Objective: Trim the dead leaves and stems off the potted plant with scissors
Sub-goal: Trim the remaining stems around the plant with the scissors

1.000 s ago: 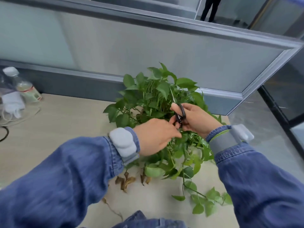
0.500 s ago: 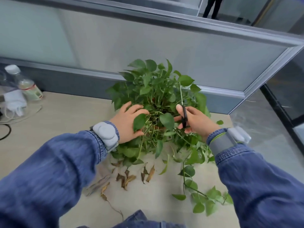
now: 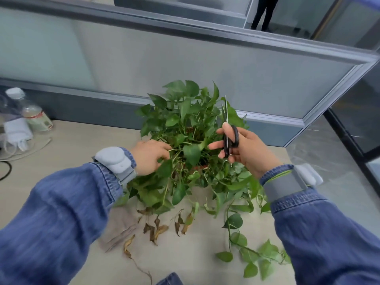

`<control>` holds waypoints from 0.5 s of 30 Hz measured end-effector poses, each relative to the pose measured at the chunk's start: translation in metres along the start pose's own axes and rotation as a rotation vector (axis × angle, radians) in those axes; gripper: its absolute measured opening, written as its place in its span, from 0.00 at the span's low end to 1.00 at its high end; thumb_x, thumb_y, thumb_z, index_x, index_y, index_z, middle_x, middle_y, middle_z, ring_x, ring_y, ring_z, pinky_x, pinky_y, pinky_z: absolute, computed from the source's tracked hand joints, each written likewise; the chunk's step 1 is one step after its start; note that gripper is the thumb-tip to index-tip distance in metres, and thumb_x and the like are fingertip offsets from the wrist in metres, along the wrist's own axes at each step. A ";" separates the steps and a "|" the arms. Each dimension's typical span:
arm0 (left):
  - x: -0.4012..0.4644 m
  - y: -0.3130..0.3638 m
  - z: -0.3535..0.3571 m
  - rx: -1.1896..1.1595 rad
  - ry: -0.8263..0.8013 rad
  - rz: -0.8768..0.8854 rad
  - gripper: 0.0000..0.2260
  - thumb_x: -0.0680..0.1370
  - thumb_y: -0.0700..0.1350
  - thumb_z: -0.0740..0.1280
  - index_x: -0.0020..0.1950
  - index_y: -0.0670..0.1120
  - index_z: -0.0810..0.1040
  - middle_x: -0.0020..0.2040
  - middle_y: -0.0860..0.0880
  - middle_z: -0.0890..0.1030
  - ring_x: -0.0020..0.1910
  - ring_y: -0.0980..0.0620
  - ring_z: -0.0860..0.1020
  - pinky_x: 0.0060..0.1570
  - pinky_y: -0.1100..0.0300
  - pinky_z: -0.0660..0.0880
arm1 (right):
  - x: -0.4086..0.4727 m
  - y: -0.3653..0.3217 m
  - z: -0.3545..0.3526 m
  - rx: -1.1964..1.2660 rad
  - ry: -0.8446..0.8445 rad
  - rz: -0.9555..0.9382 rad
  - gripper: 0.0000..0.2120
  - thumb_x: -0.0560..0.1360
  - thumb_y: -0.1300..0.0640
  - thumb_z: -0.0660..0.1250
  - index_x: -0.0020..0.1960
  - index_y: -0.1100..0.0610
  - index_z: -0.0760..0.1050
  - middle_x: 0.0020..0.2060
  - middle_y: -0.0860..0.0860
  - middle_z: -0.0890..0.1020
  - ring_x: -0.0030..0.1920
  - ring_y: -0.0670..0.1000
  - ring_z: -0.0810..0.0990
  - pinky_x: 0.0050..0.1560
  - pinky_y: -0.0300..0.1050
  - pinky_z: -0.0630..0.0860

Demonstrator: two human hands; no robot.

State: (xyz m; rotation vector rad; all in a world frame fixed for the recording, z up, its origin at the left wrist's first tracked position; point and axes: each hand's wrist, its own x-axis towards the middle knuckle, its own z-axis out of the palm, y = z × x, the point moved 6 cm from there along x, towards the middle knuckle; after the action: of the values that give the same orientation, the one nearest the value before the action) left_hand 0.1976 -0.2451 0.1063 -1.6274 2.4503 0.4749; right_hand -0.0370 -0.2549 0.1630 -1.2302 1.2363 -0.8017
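Since half a second ago, left hand (image 3: pixel 151 156) has slid lower into the potted plant (image 3: pixel 185 136) on the desk (image 3: pixel 78 145), fingers parting stems (searching); right hand (image 3: pixel 244 149) grips upright, nearly closed scissors (image 3: pixel 228 136).

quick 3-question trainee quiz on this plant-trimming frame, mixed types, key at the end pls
1. Multiple choice: the scissors are held by A) the left hand, B) the right hand, C) neither.
2. True or false: the scissor blades point up, away from the person.
3. Short answer: what lies on the table just in front of the potted plant?

Key: 1 B. 2 True. 3 Brown dead leaves; meanwhile the left hand reaches into the foliage, its fingertips hidden.
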 end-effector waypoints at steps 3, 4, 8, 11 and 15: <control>-0.005 0.005 -0.042 -0.211 0.183 -0.053 0.07 0.78 0.48 0.65 0.54 0.53 0.79 0.57 0.53 0.79 0.54 0.53 0.77 0.57 0.54 0.74 | 0.002 -0.012 -0.003 0.102 0.059 -0.092 0.23 0.77 0.40 0.66 0.61 0.57 0.74 0.46 0.58 0.87 0.32 0.50 0.80 0.28 0.38 0.72; -0.008 0.008 -0.059 -0.206 0.292 -0.070 0.06 0.78 0.49 0.65 0.52 0.53 0.80 0.53 0.54 0.80 0.51 0.53 0.78 0.54 0.54 0.75 | 0.003 -0.016 -0.006 0.136 0.096 -0.126 0.23 0.76 0.40 0.66 0.61 0.57 0.75 0.46 0.58 0.87 0.32 0.50 0.79 0.28 0.38 0.72; -0.004 0.050 -0.097 -0.180 0.595 0.061 0.10 0.81 0.51 0.59 0.54 0.52 0.79 0.50 0.54 0.80 0.48 0.54 0.78 0.49 0.57 0.75 | 0.008 -0.024 -0.021 0.233 0.270 -0.217 0.17 0.78 0.41 0.65 0.58 0.54 0.76 0.46 0.57 0.87 0.33 0.49 0.80 0.28 0.37 0.72; 0.021 0.101 -0.082 -0.228 0.483 0.286 0.18 0.80 0.55 0.60 0.66 0.50 0.73 0.61 0.51 0.77 0.59 0.52 0.76 0.59 0.53 0.74 | 0.012 -0.023 -0.024 0.252 0.325 -0.208 0.16 0.79 0.41 0.65 0.57 0.53 0.76 0.45 0.56 0.87 0.34 0.49 0.81 0.29 0.37 0.73; 0.062 0.121 -0.050 -0.214 0.299 0.243 0.41 0.69 0.63 0.71 0.76 0.51 0.56 0.70 0.49 0.68 0.71 0.48 0.64 0.72 0.44 0.57 | 0.015 -0.018 -0.026 0.270 0.344 -0.199 0.16 0.79 0.41 0.64 0.55 0.53 0.75 0.44 0.57 0.87 0.37 0.50 0.82 0.30 0.39 0.74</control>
State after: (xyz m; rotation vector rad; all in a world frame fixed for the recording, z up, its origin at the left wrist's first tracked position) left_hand 0.0639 -0.2732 0.1551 -1.5820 2.9306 0.5826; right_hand -0.0562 -0.2796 0.1797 -1.0301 1.2376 -1.3246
